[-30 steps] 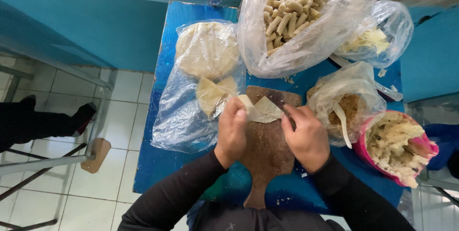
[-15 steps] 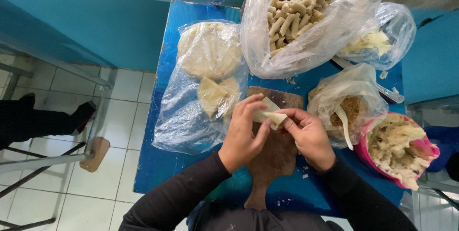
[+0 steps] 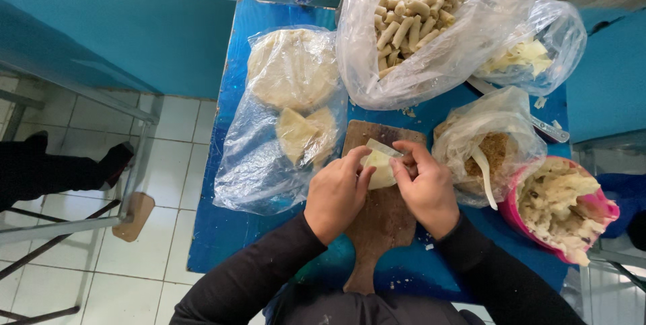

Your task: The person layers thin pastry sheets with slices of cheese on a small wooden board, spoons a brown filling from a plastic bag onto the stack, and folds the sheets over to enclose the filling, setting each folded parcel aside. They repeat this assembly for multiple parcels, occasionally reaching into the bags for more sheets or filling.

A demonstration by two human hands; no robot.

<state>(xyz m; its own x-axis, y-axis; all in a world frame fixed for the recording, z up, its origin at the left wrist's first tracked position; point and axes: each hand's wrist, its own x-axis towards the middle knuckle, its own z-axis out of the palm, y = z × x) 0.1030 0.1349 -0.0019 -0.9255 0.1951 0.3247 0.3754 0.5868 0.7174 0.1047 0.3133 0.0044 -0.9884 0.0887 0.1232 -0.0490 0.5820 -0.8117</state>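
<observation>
Left hand (image 3: 334, 194) and right hand (image 3: 425, 187) are both pinching a pale wrapper (image 3: 378, 167) over the board (image 3: 380, 224) on the blue tabletop (image 3: 229, 231)

Tabletop (image 3: 222, 231): painted, glossy blue, scuffed in patches. Cutting board (image 3: 380, 231): wood, dark brown, matt, worn. Wrapper (image 3: 378, 167): thin dough sheet, pale, matt and soft. Large bag (image 3: 431, 62): clear plastic film, crinkled, shiny; rolls (image 3: 410, 9) inside look dry, floury, tan. Flat bag (image 3: 259, 163): same glossy film over matt dough rounds. Bowl (image 3: 525, 227): pink plastic, smooth. Sleeves (image 3: 256, 278): black knit cloth, matt. Floor (image 3: 175, 123): white glazed tile.
</observation>
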